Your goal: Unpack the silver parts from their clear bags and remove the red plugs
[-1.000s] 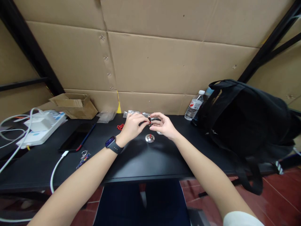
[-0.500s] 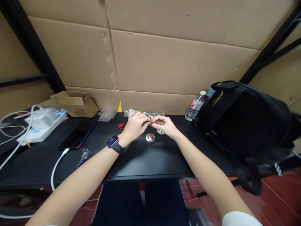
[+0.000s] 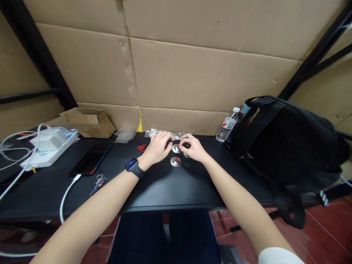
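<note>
Two small silver finger cymbals lie one behind the other: the front finger cymbal [image 3: 175, 163] with a red cord at its centre, and the rear finger cymbal [image 3: 174, 149] between my hands. My left hand [image 3: 157, 148], a dark watch on its wrist, is open beside the rear one, its thumb and fingers apart. From the other side my right hand [image 3: 192, 147] pinches the red cord [image 3: 178, 146] at the rear cymbal. Another shiny piece is partly hidden beneath my right hand. Left of my left hand lies a bundle of red cord [image 3: 141, 147].
Clear plastic packets [image 3: 155, 131] lie behind my hands. On the right stand a water bottle [image 3: 227, 124] and a black backpack [image 3: 286, 143]. To the left are a phone [image 3: 89, 158], keyring [image 3: 98, 185], power strip [image 3: 52, 156] and open cardboard box [image 3: 95, 124].
My hands have moved apart. The cymbal held edge-on between them now shows its round face, and my left fingers have let go of it.
</note>
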Motion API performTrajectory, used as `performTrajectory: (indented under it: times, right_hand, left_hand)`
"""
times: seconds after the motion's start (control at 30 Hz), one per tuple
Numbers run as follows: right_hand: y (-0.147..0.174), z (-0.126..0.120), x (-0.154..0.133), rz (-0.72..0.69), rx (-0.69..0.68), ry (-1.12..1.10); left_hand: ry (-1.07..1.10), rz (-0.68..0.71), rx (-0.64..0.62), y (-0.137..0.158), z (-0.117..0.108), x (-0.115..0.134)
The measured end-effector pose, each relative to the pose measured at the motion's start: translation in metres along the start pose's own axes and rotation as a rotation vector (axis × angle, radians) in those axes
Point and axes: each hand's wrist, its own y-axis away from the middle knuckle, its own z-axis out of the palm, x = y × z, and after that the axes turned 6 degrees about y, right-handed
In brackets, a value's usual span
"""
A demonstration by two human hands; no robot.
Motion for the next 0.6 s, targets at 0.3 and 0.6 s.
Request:
performTrajectory:
  times: [0.3, 0.6]
  right_hand:
    - [0.000, 0.004, 0.005, -0.014, -0.028, 0.042]
    - [0.001, 0.026, 0.038, 0.077, -0.039, 0.200]
  left_hand:
    - [-0.001, 0.037, -0.205, 0.006, 0.017, -0.012]
    - [-0.128, -0.189, -0.458, 0.001, -0.035, -0.068]
